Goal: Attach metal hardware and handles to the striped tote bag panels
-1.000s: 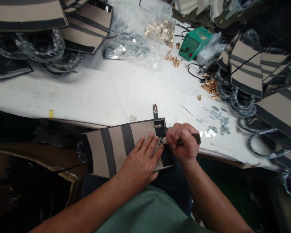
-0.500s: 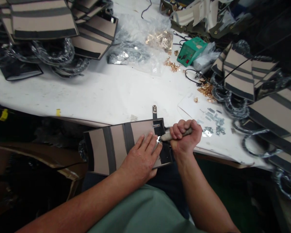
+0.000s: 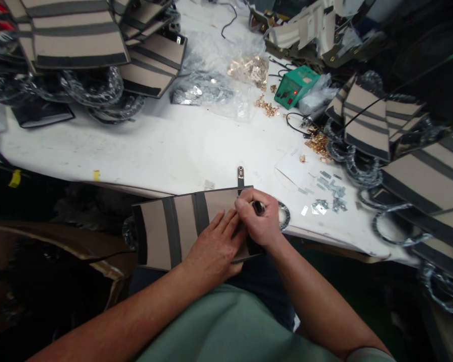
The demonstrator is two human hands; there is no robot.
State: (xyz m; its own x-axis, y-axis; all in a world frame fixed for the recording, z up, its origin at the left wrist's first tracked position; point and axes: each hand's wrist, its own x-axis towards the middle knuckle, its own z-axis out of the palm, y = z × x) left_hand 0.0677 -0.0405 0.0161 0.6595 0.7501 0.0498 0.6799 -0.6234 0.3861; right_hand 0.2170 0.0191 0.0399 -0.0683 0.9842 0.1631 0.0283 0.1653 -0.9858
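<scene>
A beige bag panel with dark stripes (image 3: 184,223) lies across my lap against the table's front edge. My left hand (image 3: 217,244) rests on its right part, with the thumb under the lower edge, so it grips the panel. My right hand (image 3: 259,216) is closed round a dark-ended tool (image 3: 258,207) at the panel's right end, close to my left fingertips. The tool's working end is hidden under the right hand. A strap with a metal clasp (image 3: 240,173) sticks out beyond the panel's upper edge.
Striped bags (image 3: 79,40) are piled at the upper left, more (image 3: 366,118) at the right. On the white table (image 3: 136,146) are plastic bags of metal parts (image 3: 211,90), a green box with a lit red light (image 3: 296,85), gold pieces (image 3: 317,143) and flat metal plates (image 3: 334,188).
My right hand has moved left and turned over the panel's end, so the tool's shaft no longer shows. My left hand has barely moved. The green box's light now glows.
</scene>
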